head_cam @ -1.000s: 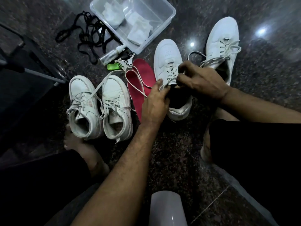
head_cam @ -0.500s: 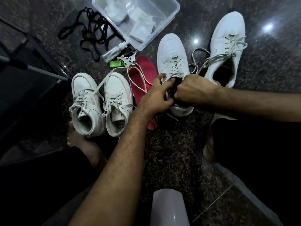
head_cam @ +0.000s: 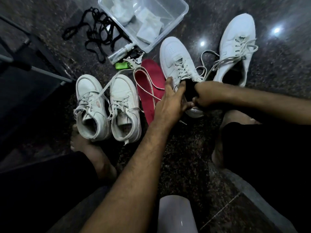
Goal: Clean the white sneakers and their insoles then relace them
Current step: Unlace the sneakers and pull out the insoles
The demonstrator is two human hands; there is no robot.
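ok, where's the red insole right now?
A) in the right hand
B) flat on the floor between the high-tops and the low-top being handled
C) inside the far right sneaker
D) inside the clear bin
B: the red insole lies on the floor between the near high-top and the low-top sneaker, a loose lace across it.

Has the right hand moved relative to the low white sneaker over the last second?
Yes. The right hand has dropped from the laces toward the heel opening of the low white sneaker.

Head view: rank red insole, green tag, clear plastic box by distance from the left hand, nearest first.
From the left hand:
1. Red insole, just beside it on its left, partly under it.
2. Green tag, farther up and left, by the keys.
3. Clear plastic box, farthest, at the top.
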